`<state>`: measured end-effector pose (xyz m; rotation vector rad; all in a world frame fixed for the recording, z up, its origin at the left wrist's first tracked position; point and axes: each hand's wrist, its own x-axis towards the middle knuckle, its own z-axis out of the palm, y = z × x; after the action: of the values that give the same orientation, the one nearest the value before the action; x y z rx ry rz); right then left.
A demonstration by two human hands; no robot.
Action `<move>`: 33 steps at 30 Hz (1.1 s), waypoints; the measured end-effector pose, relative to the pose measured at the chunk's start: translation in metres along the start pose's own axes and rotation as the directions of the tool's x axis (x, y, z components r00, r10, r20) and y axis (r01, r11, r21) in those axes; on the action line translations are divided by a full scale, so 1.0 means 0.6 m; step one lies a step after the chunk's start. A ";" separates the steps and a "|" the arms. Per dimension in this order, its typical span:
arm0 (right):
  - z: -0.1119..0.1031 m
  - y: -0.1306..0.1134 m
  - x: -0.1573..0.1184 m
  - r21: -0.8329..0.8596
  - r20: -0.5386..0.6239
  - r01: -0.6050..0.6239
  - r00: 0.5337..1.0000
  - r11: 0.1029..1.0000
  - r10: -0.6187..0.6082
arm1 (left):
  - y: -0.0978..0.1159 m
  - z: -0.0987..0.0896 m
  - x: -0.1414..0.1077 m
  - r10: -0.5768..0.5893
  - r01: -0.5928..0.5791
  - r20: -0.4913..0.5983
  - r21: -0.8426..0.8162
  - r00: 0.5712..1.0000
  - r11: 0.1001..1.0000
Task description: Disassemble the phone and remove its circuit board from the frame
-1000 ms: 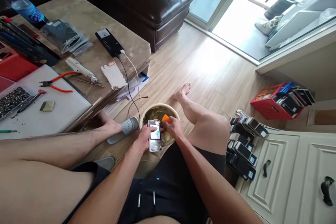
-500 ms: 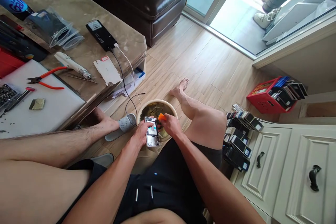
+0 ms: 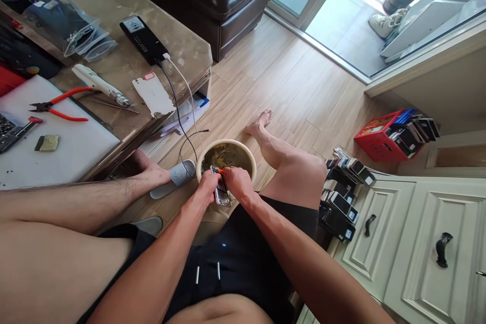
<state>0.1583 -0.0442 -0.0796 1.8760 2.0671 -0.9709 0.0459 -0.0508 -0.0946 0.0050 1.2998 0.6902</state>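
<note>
Head view: we are holding a phone [image 3: 223,199] and an orange pick [image 3: 221,171] over the bin's near side.

Our left hand [image 3: 208,185] is pinching the phone by its side, and our right hand [image 3: 238,183] is pinching the pick, fingers bunched, seemingly against the phone's far end; we cannot tell how deep the tip is going. The phone is tilting between our hands. If we are pressing too hard, the pick could be skidding into our left thumb, just beside it, or cracking the phone. If our left hand is gripping loosely, the phone could be dropping into the bin [image 3: 227,142], right below, and small parts could be getting lost there. Ahead and left of our left hand, a black cable [image 3: 176,111] is trailing near the bin, so a stray swing could be snagging it.
</note>
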 end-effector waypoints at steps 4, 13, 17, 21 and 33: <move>0.011 -0.014 0.001 -0.002 0.003 0.010 1.000 1.000 -0.010 | 0.002 -0.001 0.017 0.000 0.000 -0.033 0.008 0.999 1.000; 0.013 0.026 0.022 0.084 -0.028 -0.226 0.973 0.970 0.229 | 0.004 -0.012 0.025 -0.072 0.073 -0.069 0.007 0.995 0.997; -0.001 0.035 0.014 0.120 -0.063 -0.163 0.983 0.979 0.171 | 0.004 -0.013 0.024 -0.067 0.067 -0.056 0.002 0.996 0.998; 0.000 0.015 0.003 0.119 -0.078 -0.064 0.994 0.991 0.073 | -0.003 -0.013 0.027 -0.042 0.042 -0.037 -0.002 0.998 0.999; 0.023 0.007 0.032 0.085 0.084 -0.329 0.943 0.940 0.323 | -0.014 -0.003 0.019 -0.067 0.071 -0.050 0.092 0.996 0.993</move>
<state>0.1550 -0.0367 -0.1021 2.1129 1.6238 -1.0480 0.0491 -0.0526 -0.1085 0.0203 1.3706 0.5725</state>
